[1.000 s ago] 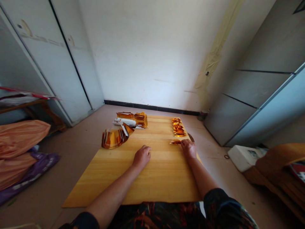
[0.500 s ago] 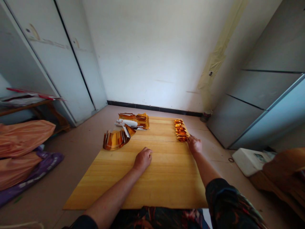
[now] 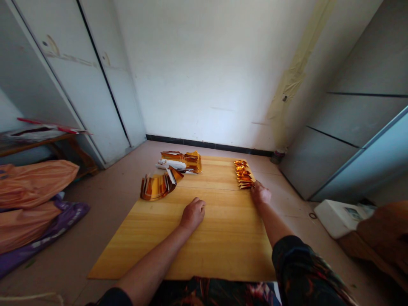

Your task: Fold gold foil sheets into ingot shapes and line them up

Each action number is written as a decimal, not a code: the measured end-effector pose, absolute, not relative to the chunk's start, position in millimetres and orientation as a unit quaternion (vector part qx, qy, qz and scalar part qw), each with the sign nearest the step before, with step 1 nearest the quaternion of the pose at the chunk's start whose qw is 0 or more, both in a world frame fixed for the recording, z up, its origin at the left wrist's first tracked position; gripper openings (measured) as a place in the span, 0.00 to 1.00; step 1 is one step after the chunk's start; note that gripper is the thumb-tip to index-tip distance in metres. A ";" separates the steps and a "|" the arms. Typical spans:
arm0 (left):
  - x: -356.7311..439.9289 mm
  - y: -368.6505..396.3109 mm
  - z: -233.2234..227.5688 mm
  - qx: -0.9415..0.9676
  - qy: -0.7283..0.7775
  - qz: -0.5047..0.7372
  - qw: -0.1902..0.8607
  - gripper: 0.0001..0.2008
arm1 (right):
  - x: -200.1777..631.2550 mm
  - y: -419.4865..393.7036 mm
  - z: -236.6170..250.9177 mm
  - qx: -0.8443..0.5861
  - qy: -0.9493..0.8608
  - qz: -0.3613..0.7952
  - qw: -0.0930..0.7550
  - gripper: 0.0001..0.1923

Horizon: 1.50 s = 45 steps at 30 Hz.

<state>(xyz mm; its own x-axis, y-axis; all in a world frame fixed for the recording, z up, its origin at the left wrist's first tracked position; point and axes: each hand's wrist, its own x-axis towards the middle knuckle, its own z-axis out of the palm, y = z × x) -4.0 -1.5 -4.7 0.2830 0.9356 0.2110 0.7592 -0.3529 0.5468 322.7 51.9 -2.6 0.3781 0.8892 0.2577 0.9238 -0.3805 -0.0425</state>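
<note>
My left hand (image 3: pixel 193 213) rests closed over the middle of the wooden board (image 3: pixel 223 229), its fingers curled under; anything inside is hidden. At the board's right edge my right hand (image 3: pixel 261 194) is closed at the near end of a row of folded gold foil papers (image 3: pixel 242 173), its fingers on the nearest one and partly hidden. A curved, fanned stack of gold foil sheets (image 3: pixel 156 186) sits at the board's left edge. Behind it lies another bundle of gold foil sheets (image 3: pixel 193 161), with a white roll (image 3: pixel 172 164) against it.
Pale cabinets (image 3: pixel 105 76) stand at the left and a grey refrigerator (image 3: pixel 331 140) at the right. Orange and purple bags (image 3: pixel 35 182) lie on the left floor. A white box (image 3: pixel 338 217) is on the right floor, and a small can (image 3: pixel 276 156) stands by the wall.
The view has shifted slightly. At the near end of the row, the folded gold foil papers by my right hand look a little more spread. My left hand stays closed over the board.
</note>
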 end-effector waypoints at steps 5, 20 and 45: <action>-3.5 -1.0 -5.2 0.781 0.544 0.256 0.169 0.10 | 315.2 45.8 2.5 -0.824 -0.549 -0.093 0.103 0.13; -17.4 0.4 1.2 0.764 0.546 0.316 0.131 0.10 | 174.8 -17.8 5.6 -0.559 -0.815 -0.070 0.133 0.10; -123.0 57.4 9.3 0.691 0.715 0.101 -0.039 0.13 | 121.2 -20.9 -6.9 -0.519 -0.834 -0.071 0.173 0.09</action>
